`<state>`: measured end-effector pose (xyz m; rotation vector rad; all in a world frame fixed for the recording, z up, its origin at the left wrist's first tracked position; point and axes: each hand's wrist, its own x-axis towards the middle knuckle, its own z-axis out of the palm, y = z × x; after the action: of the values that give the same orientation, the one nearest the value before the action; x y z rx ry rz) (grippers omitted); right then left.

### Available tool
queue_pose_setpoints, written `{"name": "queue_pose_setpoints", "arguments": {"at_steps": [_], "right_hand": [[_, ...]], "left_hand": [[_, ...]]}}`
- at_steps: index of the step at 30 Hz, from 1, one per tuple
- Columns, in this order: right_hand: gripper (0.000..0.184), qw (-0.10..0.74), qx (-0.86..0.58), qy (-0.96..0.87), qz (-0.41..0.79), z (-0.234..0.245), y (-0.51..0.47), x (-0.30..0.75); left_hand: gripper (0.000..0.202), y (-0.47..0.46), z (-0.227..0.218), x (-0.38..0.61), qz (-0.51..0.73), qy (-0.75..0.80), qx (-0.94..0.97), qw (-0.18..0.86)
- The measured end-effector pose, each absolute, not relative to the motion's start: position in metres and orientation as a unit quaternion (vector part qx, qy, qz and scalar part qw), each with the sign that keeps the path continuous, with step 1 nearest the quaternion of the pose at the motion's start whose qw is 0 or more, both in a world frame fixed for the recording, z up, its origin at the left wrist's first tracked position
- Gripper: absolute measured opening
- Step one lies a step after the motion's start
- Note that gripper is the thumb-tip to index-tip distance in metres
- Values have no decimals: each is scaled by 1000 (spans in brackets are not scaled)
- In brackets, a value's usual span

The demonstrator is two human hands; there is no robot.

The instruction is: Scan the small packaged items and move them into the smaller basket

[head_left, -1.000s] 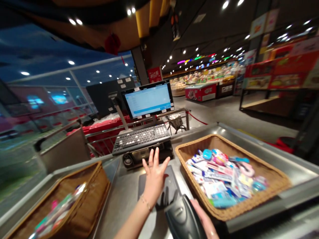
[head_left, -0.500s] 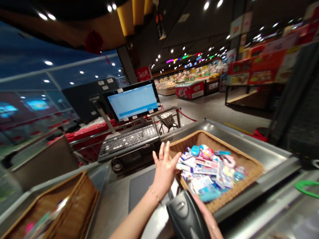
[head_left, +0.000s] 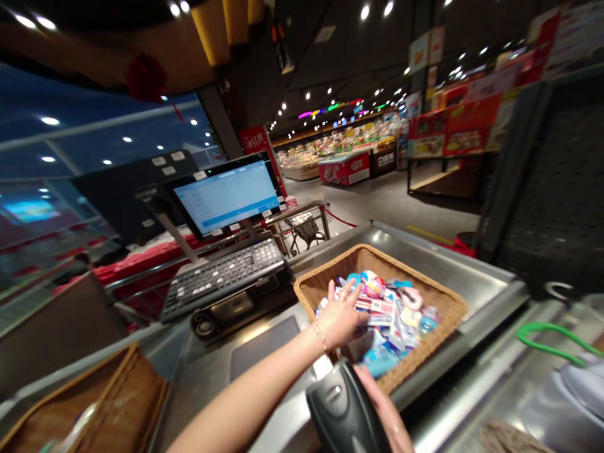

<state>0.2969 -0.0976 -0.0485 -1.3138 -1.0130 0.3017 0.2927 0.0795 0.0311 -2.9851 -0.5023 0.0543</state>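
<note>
My left hand point(head_left: 342, 316), with a bracelet at the wrist, is over the near left part of a brown woven basket point(head_left: 450, 301). Its fingers are spread above a heap of small packaged goods point(head_left: 396, 321), boxes and blister packs among them. I see nothing held in it. At the bottom centre, a black handheld barcode scanner point(head_left: 344, 406) rests in my right hand point(head_left: 384, 406), whose fingers are partly hidden behind the scanner. The scanner's head points toward the basket, just below my left wrist.
A monitor point(head_left: 226, 195) and a keyboard point(head_left: 224, 277) stand beyond the metal counter point(head_left: 207, 371). Another woven basket point(head_left: 117, 396) with a few items is at lower left. A green loop point(head_left: 542, 327) lies at right, near a grey-white bag point(head_left: 561, 396).
My left hand has moved right and down, from beside the basket's left edge to over the goods. The scanner stays in my right hand. The view has shifted slightly to the right.
</note>
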Motion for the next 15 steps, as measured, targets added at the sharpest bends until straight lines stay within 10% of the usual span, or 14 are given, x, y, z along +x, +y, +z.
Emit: {"name": "queue_pose_setpoints", "arguments": {"at_steps": [15], "right_hand": [[54,669,-591,-433,127,-81,-100,302]], "left_hand": [[23,93,-16,324,48,45,-982,176]]}}
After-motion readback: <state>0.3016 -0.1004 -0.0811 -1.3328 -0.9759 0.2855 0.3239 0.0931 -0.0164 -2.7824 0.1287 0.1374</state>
